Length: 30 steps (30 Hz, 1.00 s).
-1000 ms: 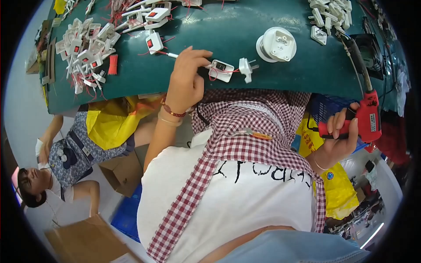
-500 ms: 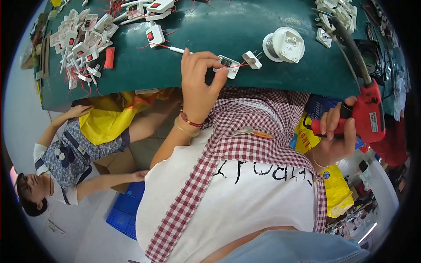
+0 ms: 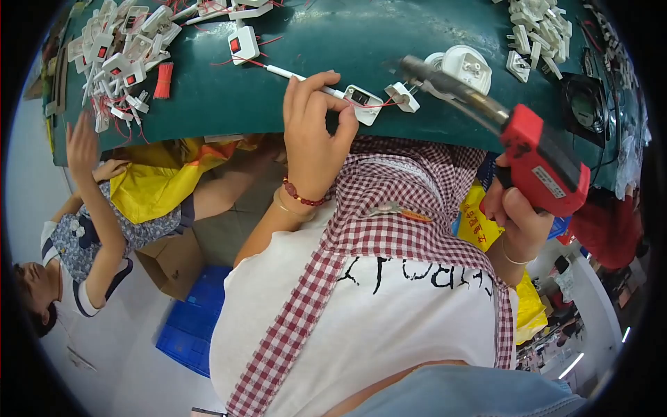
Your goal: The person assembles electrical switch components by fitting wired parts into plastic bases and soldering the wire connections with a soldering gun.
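My left hand point(image 3: 315, 135) is closed over a white tube point(image 3: 283, 72), its thumb and fingertips at the edge of an open white housing point(image 3: 364, 104). A black part and red wires show inside the housing. The wires run right to a small white plug piece point(image 3: 403, 97) with metal pins. At the tube's other end lies a white housing with a red switch point(image 3: 243, 45). My right hand point(image 3: 515, 207) grips a red gun-shaped tool point(image 3: 545, 163); its metal barrel points left, its tip above the table near the plug piece.
On the green table point(image 3: 313, 42) are a pile of white housings point(image 3: 114, 62), a red wire bundle point(image 3: 163, 80), a round white spool point(image 3: 472, 68) and several plug pieces point(image 3: 535, 31). A black device point(image 3: 585, 108) lies at the right. Another person point(image 3: 90, 236) sits at the left.
The tool in my right hand has swung left and down over the table. My left hand has moved right onto the tube beside the open housing. The other person's arm has risen toward the pile.
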Available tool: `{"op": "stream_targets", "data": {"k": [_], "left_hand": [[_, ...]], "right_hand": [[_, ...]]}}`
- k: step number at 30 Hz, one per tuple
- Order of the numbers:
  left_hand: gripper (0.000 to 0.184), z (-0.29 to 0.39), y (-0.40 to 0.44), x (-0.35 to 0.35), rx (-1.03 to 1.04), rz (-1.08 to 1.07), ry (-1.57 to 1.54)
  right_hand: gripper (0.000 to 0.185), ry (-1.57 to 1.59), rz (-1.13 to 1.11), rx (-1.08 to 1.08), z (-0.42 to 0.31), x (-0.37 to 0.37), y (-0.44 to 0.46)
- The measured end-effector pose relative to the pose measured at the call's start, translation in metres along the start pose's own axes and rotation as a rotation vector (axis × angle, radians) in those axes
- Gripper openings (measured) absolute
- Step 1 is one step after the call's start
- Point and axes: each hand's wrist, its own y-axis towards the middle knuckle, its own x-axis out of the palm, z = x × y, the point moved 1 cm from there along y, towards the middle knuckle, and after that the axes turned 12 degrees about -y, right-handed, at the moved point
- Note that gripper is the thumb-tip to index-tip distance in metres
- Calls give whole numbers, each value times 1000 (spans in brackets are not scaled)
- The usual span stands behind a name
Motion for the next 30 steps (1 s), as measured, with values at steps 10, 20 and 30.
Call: {"op": "stream_targets", "data": {"k": [10,20,30], "left_hand": [[16,-5,-4,16,47,152,80],[16,-8,-4,17,67,172,101],[13,-8,-4,17,55,170,93]], "right_hand": [[36,-229,-39,231,-7,8,9],[34,-220,-74,408,-19,6,18],[36,-324,-94,472,-32,6,23]]}}
